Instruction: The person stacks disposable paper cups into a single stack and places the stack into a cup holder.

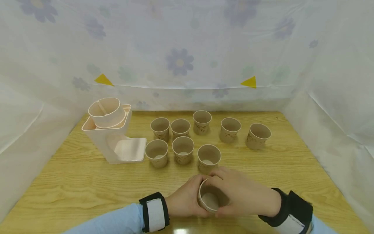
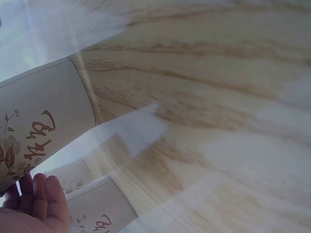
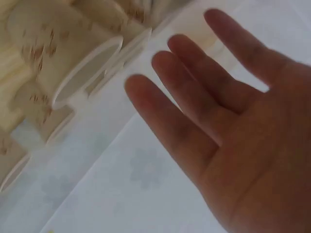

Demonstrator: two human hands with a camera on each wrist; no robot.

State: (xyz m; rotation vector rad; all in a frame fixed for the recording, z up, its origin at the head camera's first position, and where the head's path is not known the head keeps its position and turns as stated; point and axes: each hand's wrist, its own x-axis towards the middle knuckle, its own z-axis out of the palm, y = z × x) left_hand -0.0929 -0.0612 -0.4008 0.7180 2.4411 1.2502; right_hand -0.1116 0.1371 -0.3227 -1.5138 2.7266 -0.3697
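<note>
At the near middle of the table, a beige paper cup (image 1: 211, 199) faces mouth up; a doubled edge shows along its left rim. My left hand (image 1: 187, 197) grips its left side, thumb in front. In the left wrist view, the left hand's fingers (image 2: 51, 194) lie against the printed cup (image 2: 39, 121). My right hand (image 1: 242, 191) hovers over the cup's right side in the head view, partly covering its rim. In the right wrist view, the right hand (image 3: 233, 126) has spread, nearly straight fingers and no cup within them. Its thumb is out of that frame.
Just beyond the hands stands a front row of cups (image 1: 209, 156), with several more (image 1: 202, 122) behind and one (image 1: 258, 136) at far right. To the left is a cream plastic holder (image 1: 112, 146) bearing a round cup-like part (image 1: 106, 113). White floral cloth (image 1: 181, 94) surrounds the wooden table.
</note>
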